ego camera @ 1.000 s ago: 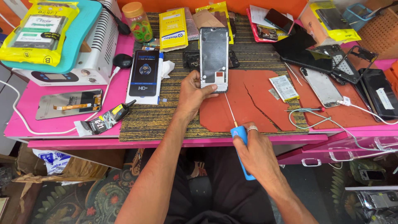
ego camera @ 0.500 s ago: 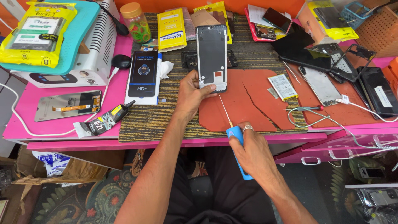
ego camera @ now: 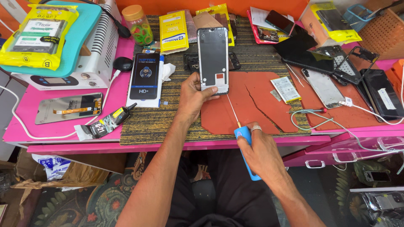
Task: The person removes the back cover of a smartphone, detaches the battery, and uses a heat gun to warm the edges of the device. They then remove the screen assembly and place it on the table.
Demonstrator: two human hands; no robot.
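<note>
Phone frame (ego camera: 213, 59) lies upright on the red mat (ego camera: 248, 105) of the surface, its lower end pinched in the left hand (ego camera: 194, 96) grip. Right hand (ego camera: 260, 148) grip is closed around a blue-handled screwdriver (ego camera: 240, 134), tip at the frame's bottom edge. Risk: a slip could gouge it. The jar (ego camera: 138, 24) holds rubber bands.

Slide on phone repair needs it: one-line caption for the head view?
Left hand steadies a phone frame while right hand holds a blue-handled screwdriver.
</note>
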